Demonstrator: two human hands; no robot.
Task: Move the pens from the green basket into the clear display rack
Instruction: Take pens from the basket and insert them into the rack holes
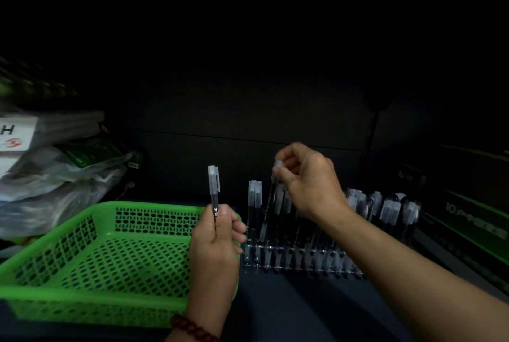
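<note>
Two hands are at work over a dark worktop [303, 308]. At 6 o'clock the left hand [216, 242], with a bead bracelet [192, 329] on its wrist, is closed around the lower barrel of a pen [214, 190] that stands upright, its frosted cap on top. This pen is above the right edge of the green basket [55, 272], which sits at 8 o'clock and seems to hold no pens. The right hand [308, 179] pinches with its fingertips the cap of a second pen [268, 209]. That pen leans a little, and its lower end goes down into the clear display rack [297, 259] at 4 o'clock. Many capped pens stand in the rack. Plastic bags [60, 176] lie at 9 o'clock.
</note>
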